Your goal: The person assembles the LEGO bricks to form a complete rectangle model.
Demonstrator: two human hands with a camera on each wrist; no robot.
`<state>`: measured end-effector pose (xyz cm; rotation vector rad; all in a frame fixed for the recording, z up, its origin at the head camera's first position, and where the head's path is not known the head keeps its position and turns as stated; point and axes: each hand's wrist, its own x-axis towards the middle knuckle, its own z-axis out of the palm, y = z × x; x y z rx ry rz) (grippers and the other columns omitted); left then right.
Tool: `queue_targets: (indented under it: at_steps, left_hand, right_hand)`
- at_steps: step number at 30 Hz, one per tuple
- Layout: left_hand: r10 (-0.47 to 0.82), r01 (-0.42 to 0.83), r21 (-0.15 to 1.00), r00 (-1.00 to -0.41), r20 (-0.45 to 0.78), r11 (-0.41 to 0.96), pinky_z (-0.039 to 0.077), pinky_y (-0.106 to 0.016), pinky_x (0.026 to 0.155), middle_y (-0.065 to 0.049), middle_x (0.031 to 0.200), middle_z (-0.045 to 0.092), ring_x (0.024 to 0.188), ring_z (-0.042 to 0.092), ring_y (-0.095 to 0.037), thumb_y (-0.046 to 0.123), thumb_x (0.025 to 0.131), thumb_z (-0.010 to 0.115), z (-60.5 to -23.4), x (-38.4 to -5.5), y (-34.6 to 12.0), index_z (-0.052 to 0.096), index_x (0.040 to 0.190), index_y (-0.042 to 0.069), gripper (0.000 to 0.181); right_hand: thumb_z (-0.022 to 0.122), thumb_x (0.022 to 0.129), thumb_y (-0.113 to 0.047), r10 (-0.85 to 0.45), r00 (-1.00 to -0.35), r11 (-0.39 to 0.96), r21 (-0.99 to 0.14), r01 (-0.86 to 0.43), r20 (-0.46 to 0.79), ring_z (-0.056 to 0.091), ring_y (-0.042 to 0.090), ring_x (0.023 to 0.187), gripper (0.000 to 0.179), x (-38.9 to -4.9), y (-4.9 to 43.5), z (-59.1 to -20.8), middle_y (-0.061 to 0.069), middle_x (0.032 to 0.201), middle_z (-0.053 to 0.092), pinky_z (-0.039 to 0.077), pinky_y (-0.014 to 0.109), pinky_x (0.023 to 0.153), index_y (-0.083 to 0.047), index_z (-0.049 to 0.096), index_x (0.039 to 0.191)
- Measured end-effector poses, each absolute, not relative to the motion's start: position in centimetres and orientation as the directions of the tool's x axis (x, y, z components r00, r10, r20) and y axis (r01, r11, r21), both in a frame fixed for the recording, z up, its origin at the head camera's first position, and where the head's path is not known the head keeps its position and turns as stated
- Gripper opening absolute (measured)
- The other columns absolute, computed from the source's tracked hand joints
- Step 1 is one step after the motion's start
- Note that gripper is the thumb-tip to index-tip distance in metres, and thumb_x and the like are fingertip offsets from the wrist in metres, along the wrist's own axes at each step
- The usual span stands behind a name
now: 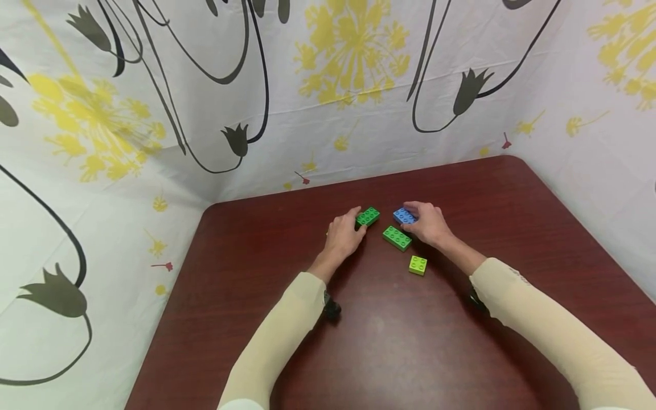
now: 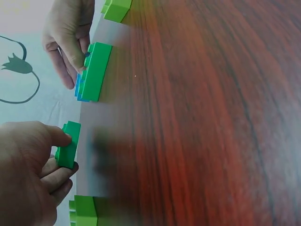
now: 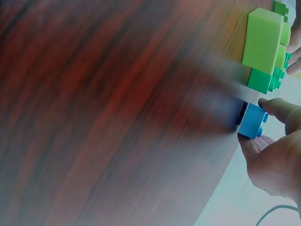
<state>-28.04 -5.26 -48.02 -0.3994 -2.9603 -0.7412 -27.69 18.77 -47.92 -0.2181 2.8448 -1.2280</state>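
Observation:
At the far part of the table, my left hand (image 1: 342,234) pinches a green building brick (image 1: 368,216) between thumb and fingers, as the left wrist view also shows for that brick (image 2: 69,145). My right hand (image 1: 429,224) grips a blue brick (image 1: 404,216) by its ends; in the right wrist view the thumb and a finger lie at either side of the blue brick (image 3: 251,120). Between and just nearer than the hands lies a second green brick (image 1: 397,238), studs up. A small yellow-green brick (image 1: 417,265) sits nearer still.
Another yellow-green brick (image 2: 85,211) lies beside my left hand, mostly hidden by it in the head view. The dark red-brown table (image 1: 400,341) ends at a white patterned cloth (image 1: 287,114) behind and at the sides.

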Motion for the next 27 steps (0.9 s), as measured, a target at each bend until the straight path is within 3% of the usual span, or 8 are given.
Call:
queue_targets:
  at_steps: [6, 12, 14, 18, 21, 24, 27]
  left_hand:
    - [0.257, 0.298, 0.450, -0.955, 0.151, 0.842, 0.058, -0.043, 0.093, -0.004, 0.143, 0.068, 0.115, 0.071, -0.026, 0.027, 0.103, 0.074, -47.4, -27.7, -6.1, 0.061, 0.151, 0.018, 0.051]
    - [0.281, 0.326, 0.448, -0.945, 0.167, 0.832, 0.056, -0.038, 0.082, -0.004, 0.137, 0.071, 0.094, 0.069, -0.020, 0.026, 0.101, 0.075, -46.9, -27.2, -7.2, 0.065, 0.147, 0.021, 0.047]
    - [0.289, 0.337, 0.448, -0.941, 0.173, 0.828, 0.053, -0.034, 0.075, -0.004, 0.131, 0.074, 0.085, 0.064, -0.018, 0.025, 0.101, 0.076, -46.7, -27.0, -7.5, 0.066, 0.146, 0.021, 0.047]
    - [0.310, 0.357, 0.452, -0.934, 0.178, 0.817, 0.043, -0.030, 0.063, -0.002, 0.104, 0.077, 0.068, 0.054, -0.015, 0.023, 0.100, 0.075, -46.4, -26.6, -8.2, 0.068, 0.143, 0.021, 0.044]
    - [0.329, 0.372, 0.456, -0.928, 0.175, 0.808, 0.039, -0.028, 0.059, 0.002, 0.082, 0.069, 0.063, 0.051, -0.013, 0.022, 0.100, 0.074, -46.3, -26.1, -8.7, 0.068, 0.141, 0.021, 0.042]
    - [0.354, 0.396, 0.446, -0.918, 0.180, 0.802, 0.039, -0.027, 0.059, 0.003, 0.074, 0.063, 0.063, 0.051, -0.013, 0.021, 0.100, 0.073, -46.2, -25.5, -9.2, 0.069, 0.140, 0.021, 0.041]
    - [0.382, 0.426, 0.431, -0.904, 0.189, 0.795, 0.039, -0.029, 0.061, 0.002, 0.081, 0.065, 0.066, 0.050, -0.014, 0.020, 0.099, 0.073, -46.0, -24.8, -9.7, 0.069, 0.140, 0.021, 0.041]
  right_hand:
    - [0.073, 0.098, -0.001, -0.144, -0.988, 0.656, -0.742, -0.137, 0.054, 0.057, 0.044, 0.136, 0.057, -27.2, 18.7, -47.5, 0.029, 0.148, 0.057, 0.048, 0.058, 0.106, 0.006, 0.053, 0.151]
    - [0.072, 0.099, 0.000, -0.158, -0.985, 0.642, -0.750, -0.160, 0.074, 0.057, 0.044, 0.134, 0.054, -26.6, 18.6, -46.7, 0.029, 0.147, 0.059, 0.048, 0.059, 0.107, 0.004, 0.055, 0.150]
    - [0.071, 0.099, -0.001, -0.163, -0.983, 0.645, -0.745, -0.166, 0.078, 0.058, 0.043, 0.133, 0.053, -26.3, 18.5, -46.4, 0.028, 0.146, 0.059, 0.048, 0.059, 0.107, 0.003, 0.056, 0.150]
    - [0.071, 0.099, -0.001, -0.192, -0.977, 0.646, -0.738, -0.196, 0.091, 0.059, 0.043, 0.132, 0.052, -25.8, 18.3, -46.1, 0.027, 0.145, 0.061, 0.049, 0.058, 0.105, 0.003, 0.057, 0.149]
    - [0.072, 0.099, 0.000, -0.215, -0.972, 0.640, -0.737, -0.217, 0.098, 0.061, 0.042, 0.130, 0.051, -25.3, 18.0, -46.1, 0.027, 0.143, 0.062, 0.050, 0.058, 0.103, 0.003, 0.059, 0.147]
    - [0.073, 0.098, 0.000, -0.234, -0.967, 0.632, -0.740, -0.228, 0.098, 0.061, 0.042, 0.128, 0.050, -24.7, 17.6, -46.0, 0.027, 0.143, 0.063, 0.051, 0.058, 0.103, 0.002, 0.060, 0.147]
    - [0.073, 0.098, 0.000, -0.256, -0.962, 0.625, -0.743, -0.240, 0.096, 0.061, 0.042, 0.128, 0.050, -24.1, 17.2, -45.9, 0.027, 0.143, 0.062, 0.051, 0.058, 0.104, 0.001, 0.061, 0.146]
